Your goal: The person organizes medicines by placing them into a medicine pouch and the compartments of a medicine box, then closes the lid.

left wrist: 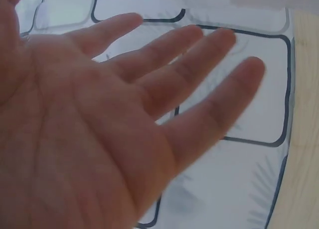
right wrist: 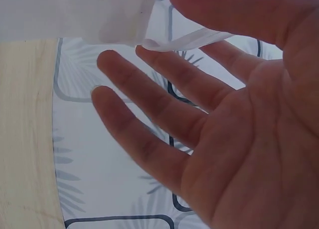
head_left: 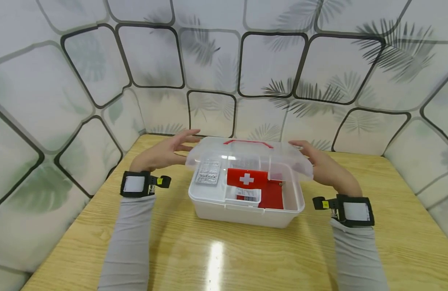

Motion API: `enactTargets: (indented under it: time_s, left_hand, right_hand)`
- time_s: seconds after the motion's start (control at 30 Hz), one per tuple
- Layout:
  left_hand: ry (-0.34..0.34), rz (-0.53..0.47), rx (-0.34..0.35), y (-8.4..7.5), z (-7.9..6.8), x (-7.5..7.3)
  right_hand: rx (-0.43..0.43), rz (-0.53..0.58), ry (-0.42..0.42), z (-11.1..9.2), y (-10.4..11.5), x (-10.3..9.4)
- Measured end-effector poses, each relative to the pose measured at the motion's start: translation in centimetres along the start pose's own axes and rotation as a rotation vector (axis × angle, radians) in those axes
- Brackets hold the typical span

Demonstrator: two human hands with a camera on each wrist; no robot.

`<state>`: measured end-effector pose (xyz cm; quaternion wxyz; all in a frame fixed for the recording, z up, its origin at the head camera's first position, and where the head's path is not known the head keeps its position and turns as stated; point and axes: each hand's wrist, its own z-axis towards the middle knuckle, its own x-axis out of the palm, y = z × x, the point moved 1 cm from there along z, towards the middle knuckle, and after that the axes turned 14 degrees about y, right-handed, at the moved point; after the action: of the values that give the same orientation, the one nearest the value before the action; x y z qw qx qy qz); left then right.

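A white first-aid box (head_left: 245, 217) stands on the table, its translucent lid (head_left: 216, 146) with a red handle (head_left: 248, 142) lying tilted over the back part. Inside are a silver blister pack (head_left: 208, 171), a red pouch with a white cross (head_left: 260, 178) and small packets (head_left: 247, 193) in a compartment. My left hand (head_left: 163, 151) is spread beside the lid's left end, its palm bare in the left wrist view. At the lid's right end is my right hand (head_left: 318, 163); in the right wrist view its extended fingers (right wrist: 149, 102) reach right below the lid's edge.
The wood-patterned table (head_left: 180, 254) extends around the box. Behind it and at both sides hangs patterned cloth (head_left: 213, 60) with dark outlines and leaf prints. Wrist cameras on black straps (head_left: 136, 184) sit over both grey sleeves (head_left: 129, 242).
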<state>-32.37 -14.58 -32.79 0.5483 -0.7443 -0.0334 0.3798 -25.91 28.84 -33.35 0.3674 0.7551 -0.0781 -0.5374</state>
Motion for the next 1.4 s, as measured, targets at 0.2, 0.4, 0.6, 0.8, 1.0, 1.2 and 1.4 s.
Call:
enactTargets:
  time_s: [0.2,0.4,0.6,0.8,1.0,1.2,1.4]
  left_hand:
    - [0.130,0.171,-0.112,-2.1,-1.5,0.8]
    - [0.175,0.334,-0.058,-6.0,-2.4,2.5]
    - [0.123,0.544,-0.071,-9.4,-0.4,6.0]
    - [0.067,0.693,-0.133,-10.8,1.5,8.8]
    - [0.010,0.707,-0.152,-11.3,1.4,9.5]
    - [0.012,0.693,-0.122,-11.2,1.3,9.0]
    - [0.024,0.684,-0.141,-11.1,1.2,8.8]
  right_hand:
    - [0.013,0.036,0.075,-0.2,0.1,0.2]
    - [-0.015,0.062,0.136,-0.3,0.3,0.4]
    - [-0.052,0.118,0.165,-0.5,0.2,0.8]
    - [-0.049,0.135,0.187,-0.4,0.1,0.9]
    - [-0.058,0.131,0.191,0.0,0.4,0.9]
    - [-0.058,0.156,0.200,-0.2,0.6,0.9]
    - [-0.080,0.210,0.216,-0.2,0.4,1.0]
